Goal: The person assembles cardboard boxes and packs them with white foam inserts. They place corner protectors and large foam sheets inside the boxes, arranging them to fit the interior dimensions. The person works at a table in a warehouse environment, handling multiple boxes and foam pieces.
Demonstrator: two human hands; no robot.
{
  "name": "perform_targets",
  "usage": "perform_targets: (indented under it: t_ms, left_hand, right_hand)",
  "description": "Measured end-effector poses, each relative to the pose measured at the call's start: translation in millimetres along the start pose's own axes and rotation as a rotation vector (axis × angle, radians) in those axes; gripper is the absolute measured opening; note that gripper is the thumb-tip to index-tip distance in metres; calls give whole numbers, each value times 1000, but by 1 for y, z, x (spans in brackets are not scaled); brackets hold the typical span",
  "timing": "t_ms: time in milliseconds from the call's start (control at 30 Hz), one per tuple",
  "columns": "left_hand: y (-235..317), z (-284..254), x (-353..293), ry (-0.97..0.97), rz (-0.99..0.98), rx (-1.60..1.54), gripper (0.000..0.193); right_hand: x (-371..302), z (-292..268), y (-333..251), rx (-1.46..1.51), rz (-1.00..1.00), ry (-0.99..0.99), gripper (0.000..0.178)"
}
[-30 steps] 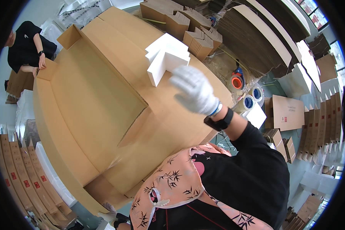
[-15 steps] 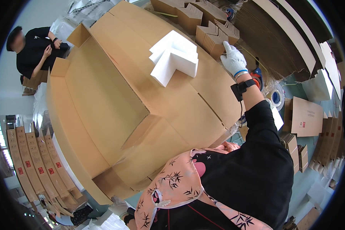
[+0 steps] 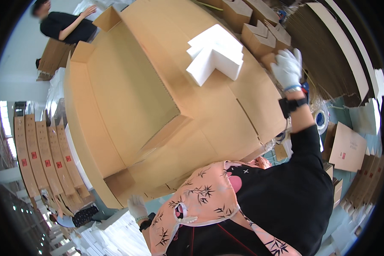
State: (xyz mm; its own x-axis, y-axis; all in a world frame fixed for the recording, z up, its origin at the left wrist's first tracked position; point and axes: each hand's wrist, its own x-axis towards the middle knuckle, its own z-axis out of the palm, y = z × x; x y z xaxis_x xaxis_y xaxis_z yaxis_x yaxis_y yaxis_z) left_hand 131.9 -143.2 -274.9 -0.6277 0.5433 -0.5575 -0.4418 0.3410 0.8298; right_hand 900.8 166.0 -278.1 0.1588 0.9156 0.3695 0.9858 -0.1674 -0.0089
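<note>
My right hand (image 3: 287,69), in a white glove, is stretched out beyond the right side of a large open cardboard box (image 3: 205,121). Its fingers are spread, beside stacked folded cardboard corner pieces (image 3: 259,42). One brown cardboard piece (image 3: 267,60) lies right against the hand; whether the hidden thumb side grips it I cannot make out. Low at the left, my gloved left hand (image 3: 137,207) is just outside the box's near corner, fingers extended, nothing seen in it. White foam corner pieces (image 3: 215,55) rest together on the box's right-hand top flap.
Tall stacks of cardboard sheets (image 3: 328,51) stand at the far right. Tape rolls (image 3: 321,119) lie below my right forearm. A person in black (image 3: 68,26) stands at the far left. Long flat cartons (image 3: 42,158) lean at the left; white foam sheets (image 3: 111,234) lie near the bottom.
My head view has shifted, so the box appears farther right. My left hand has come more fully into view. My right hand remains by the cardboard corner pieces, with its fingers now more spread.
</note>
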Motion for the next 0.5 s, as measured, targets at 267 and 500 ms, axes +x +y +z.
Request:
perform_targets:
  t_ms: [267,500]
  left_hand:
    - [22,79,53,27,321,-88,91]
    - [47,121,143,160,343,-229,79]
  right_hand:
    - [-98,-97,-52,1183,554,111,21]
    - [-111,-83,-215,1785,470,-169,31]
